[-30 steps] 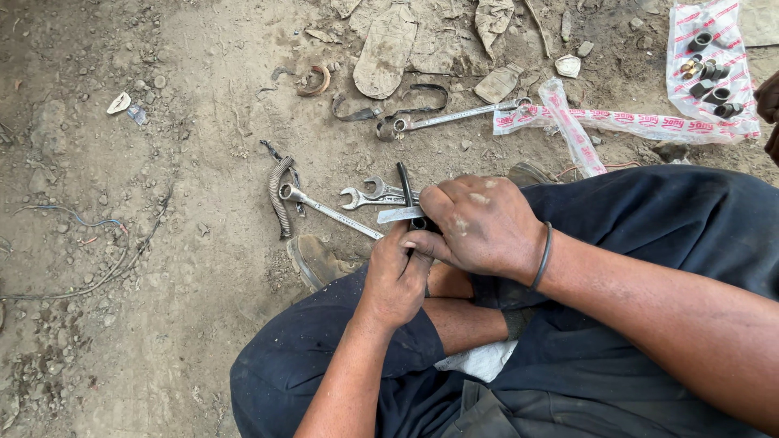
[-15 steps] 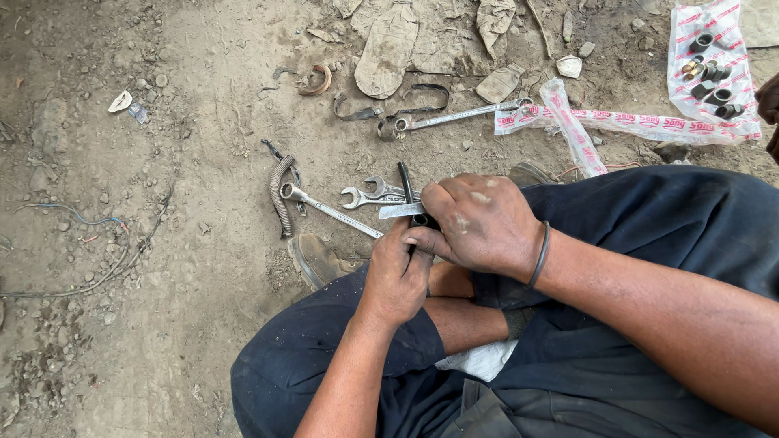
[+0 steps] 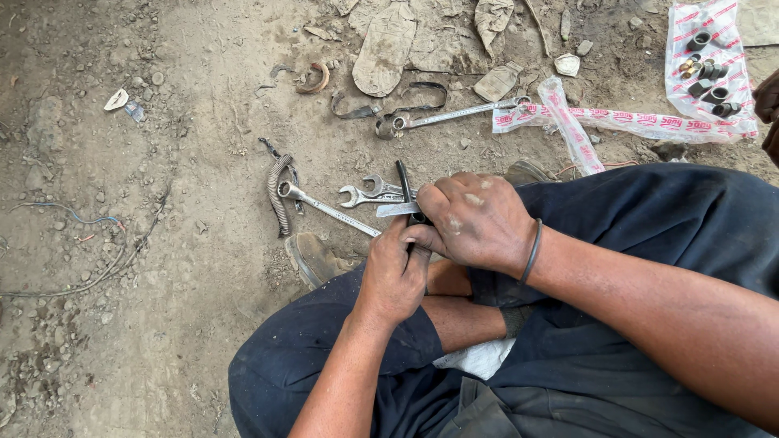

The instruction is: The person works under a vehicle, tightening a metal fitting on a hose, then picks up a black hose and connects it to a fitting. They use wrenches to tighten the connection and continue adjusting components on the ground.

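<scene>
- Right hand (image 3: 479,219) closed over a flat metal blade (image 3: 398,209); left hand (image 3: 395,272) clenched around a thin black strip (image 3: 403,180), above the lap.
- Spanners (image 3: 369,195) lie just beyond.
- Dusty dirt ground (image 3: 178,268), scraps, a printed plastic bag (image 3: 714,49) far right.

Both bare, dust-marked hands meet above the crossed legs. The left hand (image 3: 395,274) rises from below on a bent forearm, fingers curled tight and knuckles up. The right hand (image 3: 479,219) reaches in from the right, closed over the left hand's fingertips, wrist slightly flexed and forearm extended.
</scene>
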